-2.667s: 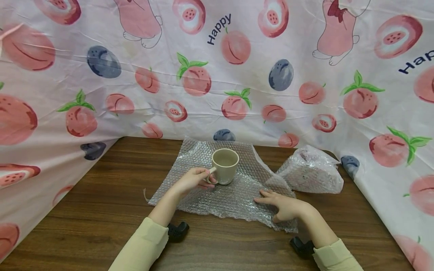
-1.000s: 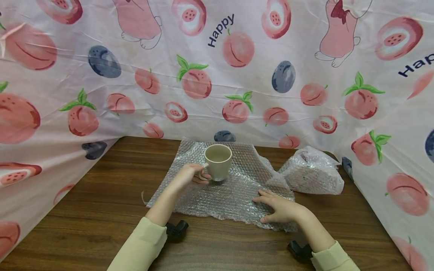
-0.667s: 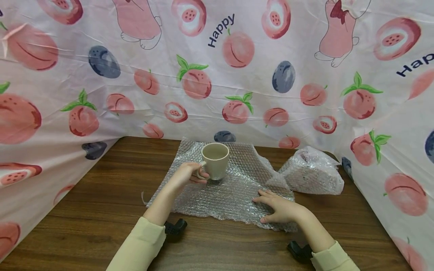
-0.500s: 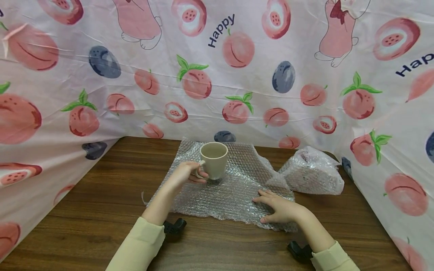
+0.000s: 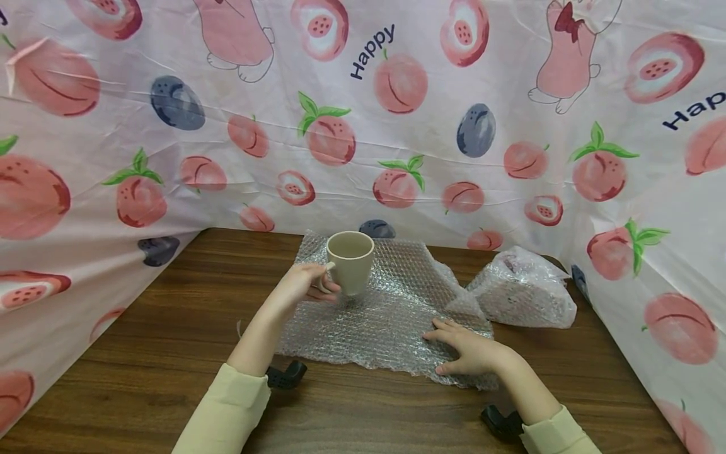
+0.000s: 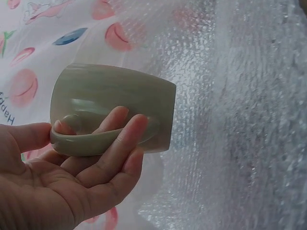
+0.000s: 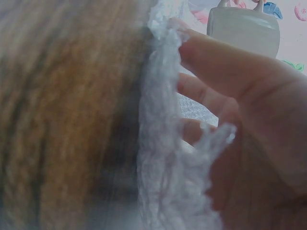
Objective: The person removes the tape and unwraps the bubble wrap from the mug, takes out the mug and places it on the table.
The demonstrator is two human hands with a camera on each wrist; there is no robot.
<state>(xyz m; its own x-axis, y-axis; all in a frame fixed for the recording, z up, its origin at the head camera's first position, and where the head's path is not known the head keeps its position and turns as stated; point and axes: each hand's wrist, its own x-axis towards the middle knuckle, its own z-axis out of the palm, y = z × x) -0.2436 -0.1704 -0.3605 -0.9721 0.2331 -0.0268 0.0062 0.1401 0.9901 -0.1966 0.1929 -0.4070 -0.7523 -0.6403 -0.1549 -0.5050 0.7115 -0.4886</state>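
Note:
A beige mug (image 5: 351, 265) stands upright over the left part of a bubble wrap sheet (image 5: 374, 328); its base looks slightly raised. My left hand (image 5: 297, 287) grips the handle from the left. The left wrist view shows the fingers of the left hand (image 6: 96, 167) curled through the handle of the mug (image 6: 115, 105). Spread over the sheet's right front part, my right hand (image 5: 471, 350) rests with its fingers extended. In the right wrist view the right hand (image 7: 249, 96) lies at the edge of the wrap (image 7: 163, 129), with the mug (image 7: 244, 31) beyond.
A bundle in bubble wrap (image 5: 524, 290) sits at the right rear of the wooden table (image 5: 142, 353), against the sheet's right edge. Fruit-printed cloth (image 5: 255, 132) hangs behind and along both sides. Black devices (image 5: 287, 374) are strapped under both wrists.
The left hand has carried the mug leftward and a little toward the back, and it appears lifted. My right hand has barely moved on the wrap.

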